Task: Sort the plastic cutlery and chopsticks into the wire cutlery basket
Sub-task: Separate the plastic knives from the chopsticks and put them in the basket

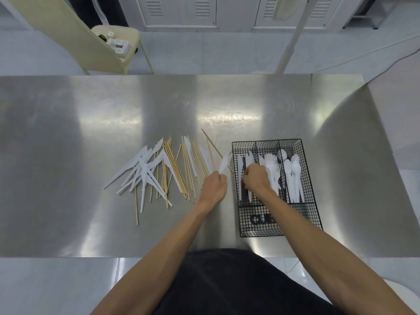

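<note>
Roughly halfway: the black wire cutlery basket (250, 230) holds white plastic spoons (294, 176), forks (272, 164) and some knives. The left hand (214, 185) pinches a white plastic knife (225, 164) beside it. The right hand (255, 178) is curled in the knife compartment, grip unclear. Loose knives (145, 169) and wooden chopsticks (175, 169) remain on the steel table (68, 133).

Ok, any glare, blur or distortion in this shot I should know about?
Head view: bright glare streak on the steel table beyond the chopsticks; wide-angle stretching toward the frame's corners; the white knife in the left hand is motion-blurred.
</note>
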Motion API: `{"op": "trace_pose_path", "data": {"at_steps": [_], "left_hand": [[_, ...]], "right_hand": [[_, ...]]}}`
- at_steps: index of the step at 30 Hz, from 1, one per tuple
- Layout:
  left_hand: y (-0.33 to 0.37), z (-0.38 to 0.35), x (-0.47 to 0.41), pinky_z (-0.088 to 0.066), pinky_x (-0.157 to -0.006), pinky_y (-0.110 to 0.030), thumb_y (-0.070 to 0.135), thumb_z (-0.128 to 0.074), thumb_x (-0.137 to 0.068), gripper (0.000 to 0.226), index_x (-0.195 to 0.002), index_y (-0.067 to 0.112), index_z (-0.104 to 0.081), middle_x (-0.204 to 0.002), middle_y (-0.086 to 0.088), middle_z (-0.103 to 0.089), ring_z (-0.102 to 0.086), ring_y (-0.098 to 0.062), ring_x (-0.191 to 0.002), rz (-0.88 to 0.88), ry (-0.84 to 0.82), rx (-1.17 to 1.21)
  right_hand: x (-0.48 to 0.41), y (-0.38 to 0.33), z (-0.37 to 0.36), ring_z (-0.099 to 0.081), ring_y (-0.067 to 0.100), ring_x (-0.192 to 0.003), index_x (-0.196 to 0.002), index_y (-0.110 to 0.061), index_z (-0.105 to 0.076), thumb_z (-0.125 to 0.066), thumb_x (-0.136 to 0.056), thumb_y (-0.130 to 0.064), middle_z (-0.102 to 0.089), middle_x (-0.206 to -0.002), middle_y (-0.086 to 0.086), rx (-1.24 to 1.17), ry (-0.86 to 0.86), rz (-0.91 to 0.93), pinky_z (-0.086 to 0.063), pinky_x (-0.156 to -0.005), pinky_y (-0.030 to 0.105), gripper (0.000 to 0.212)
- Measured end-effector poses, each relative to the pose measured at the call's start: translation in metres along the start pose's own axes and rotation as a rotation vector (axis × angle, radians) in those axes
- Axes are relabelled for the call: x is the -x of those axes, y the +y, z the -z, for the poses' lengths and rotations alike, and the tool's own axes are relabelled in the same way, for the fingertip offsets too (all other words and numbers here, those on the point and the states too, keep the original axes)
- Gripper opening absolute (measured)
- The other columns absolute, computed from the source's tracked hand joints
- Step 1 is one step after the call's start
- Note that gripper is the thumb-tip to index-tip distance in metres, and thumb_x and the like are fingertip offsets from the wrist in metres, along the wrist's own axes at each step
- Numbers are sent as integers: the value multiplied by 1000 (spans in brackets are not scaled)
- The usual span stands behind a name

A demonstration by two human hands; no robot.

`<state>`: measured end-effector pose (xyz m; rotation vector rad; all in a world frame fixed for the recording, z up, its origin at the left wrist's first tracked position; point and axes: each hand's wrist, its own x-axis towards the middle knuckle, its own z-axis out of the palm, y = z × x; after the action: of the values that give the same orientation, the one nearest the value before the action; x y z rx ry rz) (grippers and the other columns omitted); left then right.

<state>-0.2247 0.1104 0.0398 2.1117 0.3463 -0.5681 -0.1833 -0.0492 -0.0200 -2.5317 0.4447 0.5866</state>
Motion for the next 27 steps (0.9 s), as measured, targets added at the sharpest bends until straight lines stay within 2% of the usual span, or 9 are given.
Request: {"op": "trace_pose_path", "data": {"at_steps": [2, 5, 7, 9, 12, 15, 17, 21, 27], "left_hand": [[11, -14, -3, -30, -47, -17, 23, -32, -108, 28, -93, 7, -49, -77, 0, -50, -45, -10, -59, -33, -10, -24], [29, -36, -10, -32, -49, -18, 15, -33, -108, 22, -95, 6, -48, -77, 0, -47, -44, -8, -62, -56, -9, -54], [38, -52, -18, -33, -48, -19, 4, -39, -104, 13, -97, 5, -50, -78, -5, -50, -44, -10, -61, -38, -10, -69], [43, -70, -27, -38, -49, -23, -1, -46, -97, 15, -111, -4, -52, -96, -18, -60, -57, -20, -70, 23, -8, -53], [50, -91, -30, -53, -71, -38, -4, -53, -93, 39, -130, -6, -42, -123, -23, -52, -61, -35, -99, 78, 41, -62], [54, -105, -30, -54, -85, -41, -4, -59, -90, 53, -137, -5, -35, -135, -23, -42, -59, -37, -106, 87, 93, -170], [55, -111, -32, -53, -83, -37, -3, -63, -90, 56, -138, -5, -33, -136, -24, -40, -61, -36, -104, 92, 120, -230], [55, -117, -35, -53, -82, -32, 0, -66, -90, 58, -137, -5, -33, -134, -24, -43, -63, -32, -104, 80, 139, -315], [48, -118, -36, -53, -88, -39, 2, -60, -93, 54, -139, -6, -33, -129, -23, -55, -61, -36, -113, 81, 117, -347]], "right_hand": [[5, 1, 17, -70, 24, -53, -72, 3, -70, -64, -91, -6, -70, -69, 14, -83, 23, 4, -62, -53, 45, 22], [16, 7, 44, -70, 20, -52, -76, 2, -72, -62, -94, -6, -71, -68, 11, -186, 46, 31, -63, -54, 38, 23], [22, 15, 57, -70, 20, -53, -80, 1, -74, -62, -95, -6, -71, -69, 10, -217, 47, 40, -61, -52, 33, 21], [25, 25, 65, -71, 22, -54, -82, 2, -74, -61, -94, -7, -71, -69, 13, -231, 46, 39, -62, -51, 36, 20], [27, 41, 73, -71, 16, -54, -88, -3, -74, -61, -96, -9, -72, -75, 8, -255, 25, 41, -63, -54, 35, 17], [29, 52, 79, -72, 15, -56, -98, -8, -72, -62, -98, -11, -73, -79, 5, -265, -10, 59, -61, -52, 30, 11], [29, 57, 83, -72, 17, -58, -102, -7, -71, -62, -99, -12, -73, -80, 6, -267, -33, 66, -59, -50, 26, 11], [25, 60, 89, -73, 19, -61, -105, -7, -71, -63, -99, -12, -72, -82, 4, -273, -59, 73, -61, -52, 30, 11], [22, 57, 93, -72, 17, -58, -108, -3, -71, -62, -98, -11, -72, -84, 6, -287, -66, 101, -53, -46, 19, 15]]}}
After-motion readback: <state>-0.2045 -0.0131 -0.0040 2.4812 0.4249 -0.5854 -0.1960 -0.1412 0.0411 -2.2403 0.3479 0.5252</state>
